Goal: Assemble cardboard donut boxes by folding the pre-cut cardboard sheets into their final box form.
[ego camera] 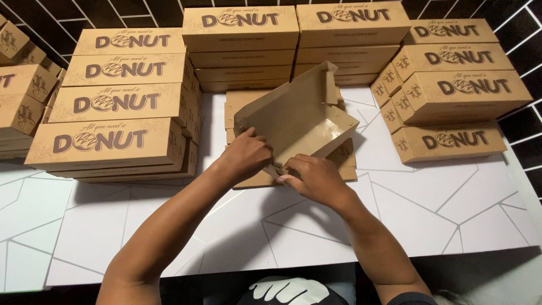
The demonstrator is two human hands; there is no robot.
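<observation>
A half-folded brown cardboard box (299, 121) stands tilted at the table's middle, its plain inner side facing me. My left hand (245, 155) grips its near left edge. My right hand (313, 178) pinches the lower near corner flap. Under the box lies a stack of flat unfolded box blanks (344, 161).
Stacks of closed brown printed boxes ring the work spot: left (113, 130), back centre (240, 51), back right (353, 42) and right (457, 96). More boxes sit at the far left (22, 96). The white table (237, 231) has thin line patterns; dark tiled wall behind.
</observation>
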